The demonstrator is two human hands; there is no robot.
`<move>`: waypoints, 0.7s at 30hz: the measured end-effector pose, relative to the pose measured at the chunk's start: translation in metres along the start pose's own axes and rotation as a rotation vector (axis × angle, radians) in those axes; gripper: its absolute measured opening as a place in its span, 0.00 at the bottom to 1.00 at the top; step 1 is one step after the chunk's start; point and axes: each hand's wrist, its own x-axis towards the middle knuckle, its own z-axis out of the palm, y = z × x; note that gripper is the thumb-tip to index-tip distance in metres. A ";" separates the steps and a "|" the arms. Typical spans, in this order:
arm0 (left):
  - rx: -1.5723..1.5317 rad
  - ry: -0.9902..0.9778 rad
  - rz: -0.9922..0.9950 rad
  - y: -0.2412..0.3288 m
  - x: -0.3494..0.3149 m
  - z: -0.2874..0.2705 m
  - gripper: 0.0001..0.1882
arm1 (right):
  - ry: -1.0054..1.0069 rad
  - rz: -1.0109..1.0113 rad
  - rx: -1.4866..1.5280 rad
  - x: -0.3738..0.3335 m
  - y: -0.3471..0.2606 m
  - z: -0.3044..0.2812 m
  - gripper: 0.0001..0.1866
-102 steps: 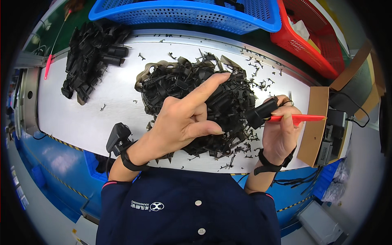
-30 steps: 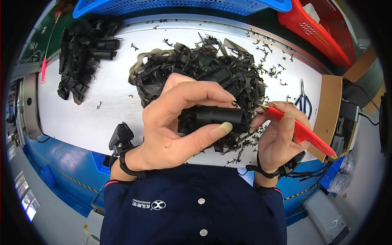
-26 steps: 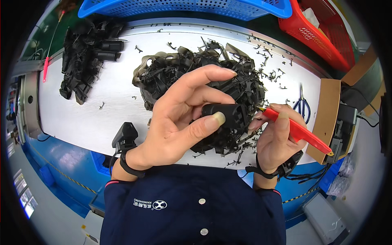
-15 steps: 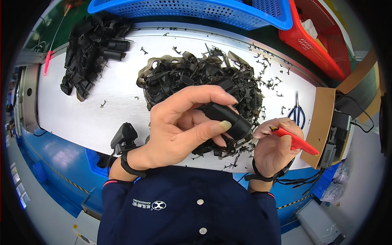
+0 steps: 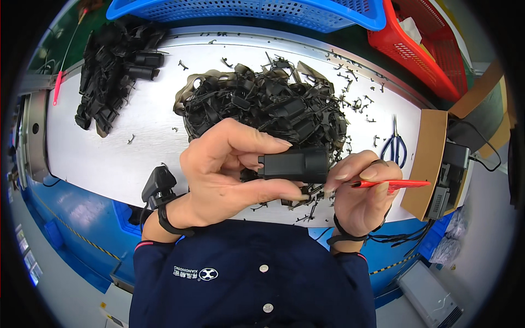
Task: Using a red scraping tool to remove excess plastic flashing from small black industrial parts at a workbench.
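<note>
My left hand holds a black plastic housing between thumb and fingers, its round end pointing right. My right hand pinches a slim red-handled tool with a dark part at the fingers; its working tip is hidden. The right fingertips are at the housing's round end, though whether they touch it I cannot tell. Beneath and behind both hands lies a large heap of similar black plastic parts and trimmed strips on the white tabletop.
A second pile of black parts lies at the far left beside a pink stick. Blue-handled pliers and a cardboard box are on the right. A blue basket and a red basket stand behind; black scraps are scattered around.
The black housing has turned from slanting to nearly level. My right hand has moved slightly left and up to its round end, and the red tool now lies flatter.
</note>
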 end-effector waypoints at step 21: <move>0.418 0.017 0.321 -0.013 0.005 0.006 0.17 | 0.053 0.040 0.003 -0.003 0.006 0.004 0.08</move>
